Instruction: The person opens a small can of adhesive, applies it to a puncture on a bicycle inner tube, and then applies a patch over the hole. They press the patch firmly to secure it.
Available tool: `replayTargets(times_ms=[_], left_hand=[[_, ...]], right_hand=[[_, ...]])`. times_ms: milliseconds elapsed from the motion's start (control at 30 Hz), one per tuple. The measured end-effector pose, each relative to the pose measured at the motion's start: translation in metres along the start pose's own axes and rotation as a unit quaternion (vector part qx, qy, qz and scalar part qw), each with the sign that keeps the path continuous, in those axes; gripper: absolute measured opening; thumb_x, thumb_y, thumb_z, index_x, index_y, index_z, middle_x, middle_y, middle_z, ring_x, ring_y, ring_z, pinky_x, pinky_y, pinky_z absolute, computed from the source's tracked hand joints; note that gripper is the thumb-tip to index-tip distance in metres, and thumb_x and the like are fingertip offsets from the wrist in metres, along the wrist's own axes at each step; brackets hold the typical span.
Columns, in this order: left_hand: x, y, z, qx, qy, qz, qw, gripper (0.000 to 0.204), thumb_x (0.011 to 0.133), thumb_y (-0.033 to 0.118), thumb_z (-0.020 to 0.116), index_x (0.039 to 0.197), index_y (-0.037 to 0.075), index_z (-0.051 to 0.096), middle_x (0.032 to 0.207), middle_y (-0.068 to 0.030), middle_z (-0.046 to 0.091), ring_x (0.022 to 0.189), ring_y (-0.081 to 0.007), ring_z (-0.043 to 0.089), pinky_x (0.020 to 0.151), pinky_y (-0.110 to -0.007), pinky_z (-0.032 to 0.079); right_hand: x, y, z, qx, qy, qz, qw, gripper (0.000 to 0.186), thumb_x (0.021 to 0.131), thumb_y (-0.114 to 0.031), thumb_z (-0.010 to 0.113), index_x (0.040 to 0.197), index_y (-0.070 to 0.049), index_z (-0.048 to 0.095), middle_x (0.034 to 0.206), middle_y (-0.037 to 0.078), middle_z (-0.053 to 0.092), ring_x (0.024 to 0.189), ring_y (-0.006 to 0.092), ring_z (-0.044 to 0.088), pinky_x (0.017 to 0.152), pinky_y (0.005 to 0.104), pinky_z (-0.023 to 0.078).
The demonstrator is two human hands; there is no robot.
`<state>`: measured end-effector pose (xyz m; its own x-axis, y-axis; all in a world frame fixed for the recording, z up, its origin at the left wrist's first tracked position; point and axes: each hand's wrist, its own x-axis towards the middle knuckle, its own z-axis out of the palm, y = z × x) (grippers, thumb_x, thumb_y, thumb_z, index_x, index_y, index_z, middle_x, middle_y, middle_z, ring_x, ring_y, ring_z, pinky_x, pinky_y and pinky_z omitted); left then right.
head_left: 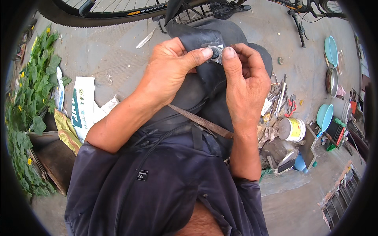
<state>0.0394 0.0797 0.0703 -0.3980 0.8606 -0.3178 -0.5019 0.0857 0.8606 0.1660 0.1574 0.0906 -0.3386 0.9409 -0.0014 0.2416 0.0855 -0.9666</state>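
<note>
A black rubber inner tube [200, 37] lies flat over my dark-trousered knees, and part of it rises toward the bicycle. On it sits a small round dark patch [215, 52] under clear crinkled film. My left hand [170, 65] grips the tube from the left, with its thumb at the film's edge and fingers folded beneath. From the other side, my right hand [247, 76] pinches the film or tube edge between thumb and curled fingers. What lies under the right fingers is hidden.
Beyond my knees are a bicycle wheel [118, 15] and pedal [220, 11]. Leafy plants [33, 90] and a white sack [82, 102] stand at left. Tools [282, 94], a white tub [291, 129] and turquoise basins [324, 117] are at right.
</note>
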Motion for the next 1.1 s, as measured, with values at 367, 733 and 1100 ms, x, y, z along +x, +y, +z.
replayTargets(times_ms=[367,733,1100], left_hand=[[0.002,-0.003,-0.007,-0.019,-0.014,-0.012,1.000,0.029,0.101,0.024,0.056,0.113,-0.001,0.066,0.102,-0.0073,0.071,0.089,-0.0133,0.068,0.081,-0.029,0.056],[0.009,-0.001,-0.001,-0.037,-0.034,-0.040,0.998,0.028,0.099,0.026,0.061,0.106,0.000,0.069,0.094,-0.0054,0.072,0.081,-0.0107,0.068,0.072,-0.025,0.056],[0.013,0.008,-0.004,0.211,-0.038,-0.011,0.977,0.036,0.098,0.037,0.061,0.097,0.003,0.072,0.086,-0.0010,0.070,0.076,-0.0072,0.063,0.065,-0.023,0.051]], right_hand=[[0.013,-0.008,-0.001,-0.013,-0.124,0.071,0.990,0.031,0.083,-0.021,0.080,0.071,0.001,0.062,0.057,-0.006,0.044,0.059,0.0028,0.037,0.049,0.0228,0.031],[0.007,0.008,-0.008,0.068,-0.124,0.083,0.986,0.018,0.091,-0.015,0.073,0.084,0.001,0.069,0.071,-0.005,0.061,0.065,0.0017,0.046,0.057,0.0189,0.036],[0.024,-0.005,-0.017,-0.006,-0.200,0.129,0.971,0.034,0.083,-0.032,0.081,0.081,-0.002,0.067,0.070,-0.005,0.057,0.062,0.0014,0.044,0.051,0.0207,0.033]])
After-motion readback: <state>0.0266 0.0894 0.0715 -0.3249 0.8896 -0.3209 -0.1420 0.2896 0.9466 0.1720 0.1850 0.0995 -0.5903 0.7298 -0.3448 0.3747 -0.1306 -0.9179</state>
